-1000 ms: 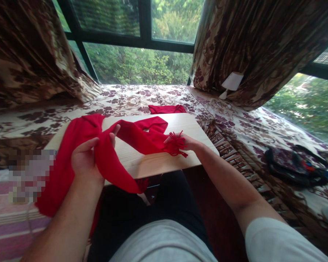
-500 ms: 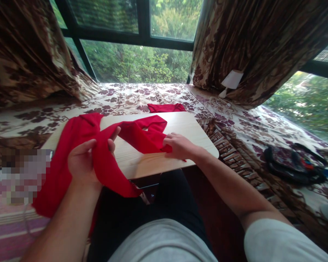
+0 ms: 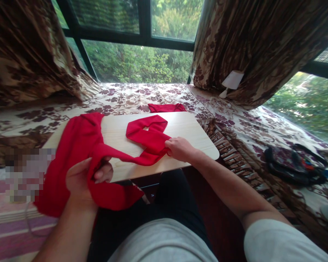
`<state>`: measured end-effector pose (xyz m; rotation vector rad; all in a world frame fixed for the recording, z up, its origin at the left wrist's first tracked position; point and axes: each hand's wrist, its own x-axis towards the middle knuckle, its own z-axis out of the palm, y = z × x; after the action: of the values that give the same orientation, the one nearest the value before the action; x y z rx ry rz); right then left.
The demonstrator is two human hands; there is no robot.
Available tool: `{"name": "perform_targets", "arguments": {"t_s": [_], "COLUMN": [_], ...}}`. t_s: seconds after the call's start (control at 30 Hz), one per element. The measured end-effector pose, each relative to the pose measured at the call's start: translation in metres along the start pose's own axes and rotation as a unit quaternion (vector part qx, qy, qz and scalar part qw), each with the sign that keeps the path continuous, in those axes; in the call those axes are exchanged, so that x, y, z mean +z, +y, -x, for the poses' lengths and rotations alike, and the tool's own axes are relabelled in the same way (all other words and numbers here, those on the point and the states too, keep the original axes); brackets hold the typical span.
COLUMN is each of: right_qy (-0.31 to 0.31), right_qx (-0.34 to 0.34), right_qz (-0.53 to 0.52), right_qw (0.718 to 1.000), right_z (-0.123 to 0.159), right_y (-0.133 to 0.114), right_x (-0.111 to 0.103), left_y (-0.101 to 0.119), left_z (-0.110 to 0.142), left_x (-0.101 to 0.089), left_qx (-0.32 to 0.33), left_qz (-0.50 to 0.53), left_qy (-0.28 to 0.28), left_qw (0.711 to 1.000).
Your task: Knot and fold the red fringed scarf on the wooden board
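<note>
Broadest of all, spread beyond the pale wooden tabletop [image 3: 186, 123] and down along its right: a floral cover [image 3: 120, 95]. Next in size, hanging past the tabletop's far right corner: a patterned curtain [image 3: 243, 43]. Then the tabletop itself, bare along its right side.

Draped over the tabletop's left side and hanging down past it: a large mass of red cloth [image 3: 68, 145]. Lying in angled bends across the tabletop's middle, then running left along its near edge: a red strip [image 3: 153, 140]. Joined to the mass or separate, cannot tell.

At the tabletop's near edge, toward its left: the left hand [image 3: 80, 182], looped about by the strip, gripping it between thumb and curled fingers [image 3: 104, 174]. Tightness of that hold, cannot tell. Over the tabletop's near right part: the right hand [image 3: 180, 148], knuckles up, pinching the strip, fingertips partly hidden.

Step in hand, by judgement: arranging the strip in turns on the tabletop. Called for next, probably: a steady pinch on the right, enough slack from the left, and no twisting at the near edge.
</note>
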<state>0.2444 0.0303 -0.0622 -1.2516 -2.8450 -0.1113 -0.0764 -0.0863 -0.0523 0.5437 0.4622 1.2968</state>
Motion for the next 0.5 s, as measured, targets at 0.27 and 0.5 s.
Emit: {"name": "perform_targets", "arguments": {"t_s": [0.27,0.5], "right_qy": [0.099,0.127], "right_qx": [0.041,0.011], "right_qz": [-0.127,-0.194], "right_qw": [0.986,0.973], "right_z": [-0.002,-0.001], "right_y": [0.005,0.004], "right_x": [-0.002,-0.018], "left_y": [0.004,0.008], "left_z": [-0.013,-0.015], "left_x": [0.011,0.013], "left_qx": [0.006,0.037], "left_qz": [0.101,0.106], "left_qy": [0.107,0.077], "left_qw": [0.989,0.991]}}
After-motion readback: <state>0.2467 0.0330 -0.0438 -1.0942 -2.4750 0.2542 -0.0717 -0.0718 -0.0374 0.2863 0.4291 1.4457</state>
